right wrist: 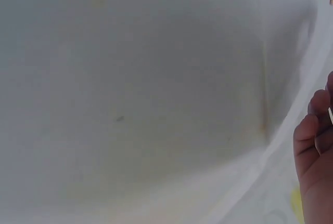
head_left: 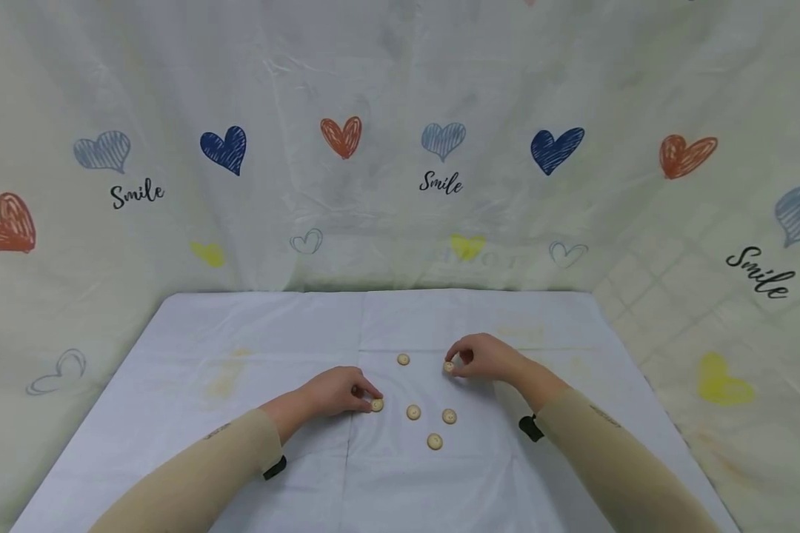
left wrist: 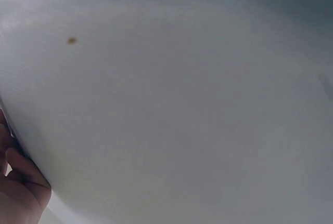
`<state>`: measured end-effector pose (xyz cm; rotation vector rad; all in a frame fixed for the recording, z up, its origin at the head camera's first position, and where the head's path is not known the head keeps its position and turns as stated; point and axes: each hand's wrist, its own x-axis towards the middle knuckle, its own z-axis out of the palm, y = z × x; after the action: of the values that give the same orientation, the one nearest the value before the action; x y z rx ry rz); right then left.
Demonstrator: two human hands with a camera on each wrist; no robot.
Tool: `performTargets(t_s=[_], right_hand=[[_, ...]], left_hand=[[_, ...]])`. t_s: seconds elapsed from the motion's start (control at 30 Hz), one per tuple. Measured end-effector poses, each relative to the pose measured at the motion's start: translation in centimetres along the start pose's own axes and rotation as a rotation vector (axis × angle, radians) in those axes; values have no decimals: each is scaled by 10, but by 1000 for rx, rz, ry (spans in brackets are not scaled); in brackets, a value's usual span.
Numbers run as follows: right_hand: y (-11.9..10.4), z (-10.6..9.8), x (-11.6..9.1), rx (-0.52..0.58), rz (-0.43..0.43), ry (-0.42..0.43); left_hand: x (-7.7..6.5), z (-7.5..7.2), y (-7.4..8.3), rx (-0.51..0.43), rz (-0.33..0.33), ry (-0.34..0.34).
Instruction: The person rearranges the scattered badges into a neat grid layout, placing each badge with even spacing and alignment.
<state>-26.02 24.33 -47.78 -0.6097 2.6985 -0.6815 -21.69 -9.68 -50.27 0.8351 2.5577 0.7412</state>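
Several round, light wooden buttons lie on a white cloth in the head view. My left hand [head_left: 338,391] pinches one wooden button [head_left: 377,405] at the left of the group, thumb and fingertips at its edge. Farther back and to the right, my right hand [head_left: 487,357] pinches another button [head_left: 449,367] between thumb and forefinger. Between the hands lie a far button [head_left: 403,360], a middle button [head_left: 413,412], a right button [head_left: 449,417] and a near button [head_left: 435,442]. Each wrist view catches only part of the hand's curled fingers at its edge, with no button visible there.
The white cloth [head_left: 173,414] covers the table and has faint yellowish stains and fold lines. Behind it hangs a pale curtain [head_left: 387,207] printed with hearts and "Smile". A dark strap piece [head_left: 530,428] hangs under the right sleeve, another [head_left: 275,468] under the left.
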Motion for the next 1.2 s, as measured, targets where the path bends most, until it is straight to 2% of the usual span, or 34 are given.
performTargets(t_s=[0.17, 0.3, 0.53, 1.0, 1.2], right_hand=[[-4, 1, 16, -8, 32, 4], [-4, 3, 26, -39, 17, 0], [-1, 9, 33, -62, 22, 1], [-3, 6, 30, -37, 14, 15], [-4, -1, 21, 28, 42, 32]], left_hand=[[1, -1, 0, -5, 4, -7], [2, -2, -3, -6, 6, -8], [4, 1, -3, 5, 13, -5], [1, -3, 1, -15, -15, -7], [2, 0, 0, 3, -17, -4]])
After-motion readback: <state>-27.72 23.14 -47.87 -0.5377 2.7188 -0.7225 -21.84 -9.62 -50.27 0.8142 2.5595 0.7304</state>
